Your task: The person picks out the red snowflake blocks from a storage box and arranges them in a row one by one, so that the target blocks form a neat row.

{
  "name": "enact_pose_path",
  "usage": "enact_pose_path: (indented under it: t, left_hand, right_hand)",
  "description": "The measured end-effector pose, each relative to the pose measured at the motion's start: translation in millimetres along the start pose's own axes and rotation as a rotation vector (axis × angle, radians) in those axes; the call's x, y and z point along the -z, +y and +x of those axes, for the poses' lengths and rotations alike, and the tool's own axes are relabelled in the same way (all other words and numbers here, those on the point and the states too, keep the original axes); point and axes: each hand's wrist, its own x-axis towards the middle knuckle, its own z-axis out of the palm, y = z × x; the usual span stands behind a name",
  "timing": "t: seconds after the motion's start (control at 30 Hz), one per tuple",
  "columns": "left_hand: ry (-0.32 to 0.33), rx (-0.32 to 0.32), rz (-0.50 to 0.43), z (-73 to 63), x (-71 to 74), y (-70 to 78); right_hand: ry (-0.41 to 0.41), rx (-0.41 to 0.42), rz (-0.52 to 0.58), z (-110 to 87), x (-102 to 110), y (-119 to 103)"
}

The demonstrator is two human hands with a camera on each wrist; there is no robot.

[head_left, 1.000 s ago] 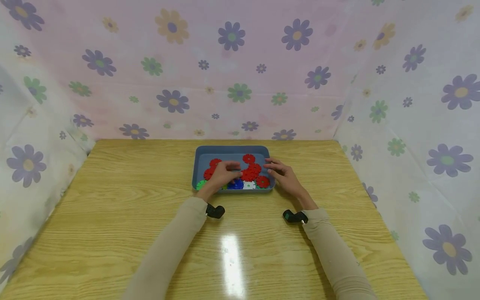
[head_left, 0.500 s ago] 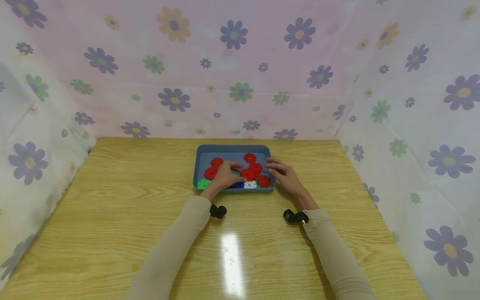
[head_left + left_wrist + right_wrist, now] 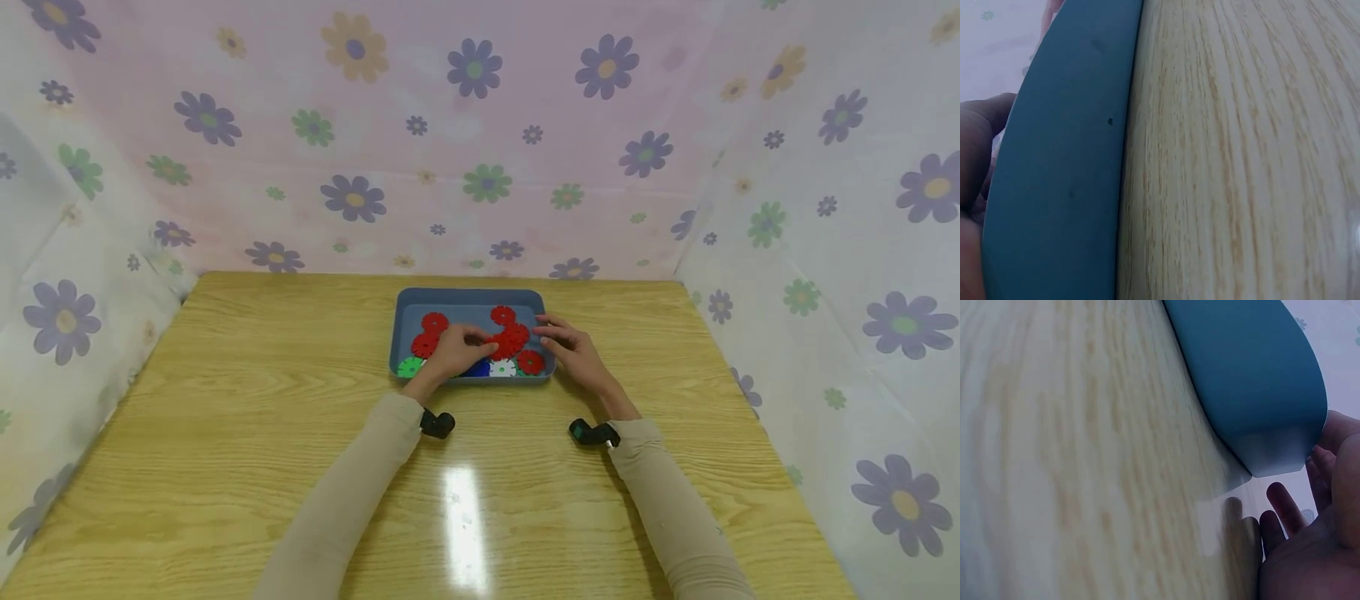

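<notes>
A blue-grey tray holds flat, notched plastic discs. My left hand reaches over its front wall, with thumb and forefinger close together at a pile of red discs; I cannot tell whether they pinch one. Partly under that hand lies a blue disc, beside a white disc. A green disc is at the front left corner. My right hand stays at the right rim, fingers spread loosely and holding nothing. In the right wrist view, its fingers are around the tray's corner.
The tray stands on a wood-grain table, near the back edge. Flowered cloth hangs behind and along both sides. A black wrist camera sits at the left cuff, another black camera at the right cuff.
My left hand has shifted right within the tray, covering more of the blue disc, and its thumb and forefinger have drawn closer together at the red pile. The right hand stays at the rim.
</notes>
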Motion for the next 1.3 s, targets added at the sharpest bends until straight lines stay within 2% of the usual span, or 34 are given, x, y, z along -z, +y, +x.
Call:
enact_pose_path:
  t: [0.27,0.53,0.87,1.0,1.17,1.3]
  left_hand:
    - [0.009,-0.059,-0.184,-4.5,4.1,2.5]
    - [0.047,-0.105,-0.309,-6.6,6.8,2.7]
    - [0.061,-0.15,-0.36,-8.4,8.1,1.3]
    - [0.081,-0.17,-0.362,-10.9,10.9,3.0]
    - [0.099,-0.177,-0.387,-20.1,18.3,3.7]
    - [0.08,-0.19,-0.411,-32.1,27.3,3.1]
  right_hand:
    - [0.003,-0.014,0.013,0.2,1,0]
    - [0.005,-0.027,0.038,0.4,1,0]
    - [-0.001,0.029,0.034,-0.7,1,2]
    - [0.006,0.028,0.026,-1.0,1,4]
    - [0.005,-0.018,0.024,-0.8,1,2]
    - [0.002,-0.032,0.034,0.5,0,0]
